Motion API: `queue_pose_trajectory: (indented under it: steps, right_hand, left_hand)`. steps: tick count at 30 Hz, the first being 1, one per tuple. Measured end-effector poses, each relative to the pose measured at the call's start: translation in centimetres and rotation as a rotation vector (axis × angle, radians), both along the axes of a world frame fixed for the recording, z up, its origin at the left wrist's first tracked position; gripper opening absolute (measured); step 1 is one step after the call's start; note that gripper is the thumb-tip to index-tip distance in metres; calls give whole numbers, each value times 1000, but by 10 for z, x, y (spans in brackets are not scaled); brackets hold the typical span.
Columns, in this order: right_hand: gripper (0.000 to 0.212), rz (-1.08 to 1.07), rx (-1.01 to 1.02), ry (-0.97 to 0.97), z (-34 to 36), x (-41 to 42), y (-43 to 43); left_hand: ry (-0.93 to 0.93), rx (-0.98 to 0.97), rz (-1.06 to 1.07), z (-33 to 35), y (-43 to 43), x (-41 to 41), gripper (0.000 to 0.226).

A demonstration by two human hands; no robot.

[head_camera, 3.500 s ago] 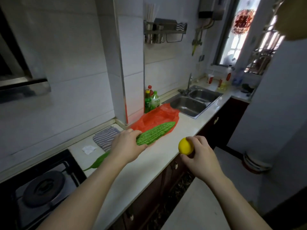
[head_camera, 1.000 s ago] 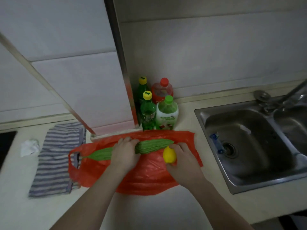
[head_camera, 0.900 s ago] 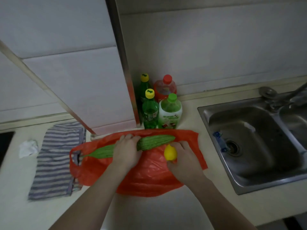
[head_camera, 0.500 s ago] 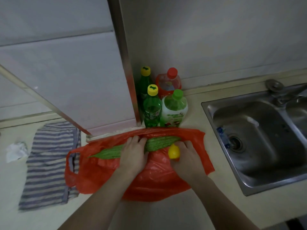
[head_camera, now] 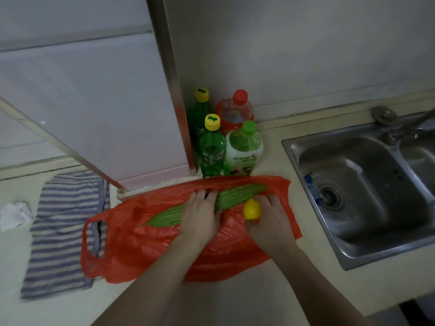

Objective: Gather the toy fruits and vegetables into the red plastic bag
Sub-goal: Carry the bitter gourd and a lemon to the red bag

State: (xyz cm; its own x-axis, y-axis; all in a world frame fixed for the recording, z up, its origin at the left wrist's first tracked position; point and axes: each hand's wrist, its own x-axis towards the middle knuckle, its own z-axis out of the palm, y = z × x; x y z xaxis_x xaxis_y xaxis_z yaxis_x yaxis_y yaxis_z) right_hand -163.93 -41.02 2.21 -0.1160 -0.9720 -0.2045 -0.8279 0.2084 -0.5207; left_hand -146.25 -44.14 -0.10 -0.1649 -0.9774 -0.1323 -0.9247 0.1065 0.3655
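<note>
The red bag (head_camera: 164, 250) lies flat on the desk (head_camera: 235, 302), and its handles point to the left. Both hands are over the far part of the bag, close to each other but not touching. The left hand (head_camera: 200, 217) grips a green gourd (head_camera: 237, 196) around its middle, with the fingers curled over it. The gourd lies slanted across the top of the bag, its thin end to the left. It is outside the bag, not in it. The right hand (head_camera: 270, 222) holds a yellow lemon (head_camera: 251, 209) at its thumb side, just beside the thick end of the gourd. The fingers of this hand reach down to the plastic; I cannot tell if they pinch it.

Behind the bag, in the corner of the wall, stand four bottles (head_camera: 211, 149) close together. A steel sink (head_camera: 367, 184) is set in the desk on the right. On the left, a striped cloth (head_camera: 61, 231) lies partly under the bag handles, and a crumpled paper (head_camera: 14, 215) is near it.
</note>
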Motion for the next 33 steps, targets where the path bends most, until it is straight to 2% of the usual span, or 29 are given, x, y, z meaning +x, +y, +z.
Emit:
queue_pose_trajectory:
  steps: [14, 33]
  right_hand:
    - [52, 42, -71, 4, -11, 9, -11]
    - [60, 10, -72, 44, -35, 14, -20]
  left_hand:
    - [-97, -93, 62, -1, -23, 28, 55]
    - [-91, -96, 21, -14, -21, 38, 57]
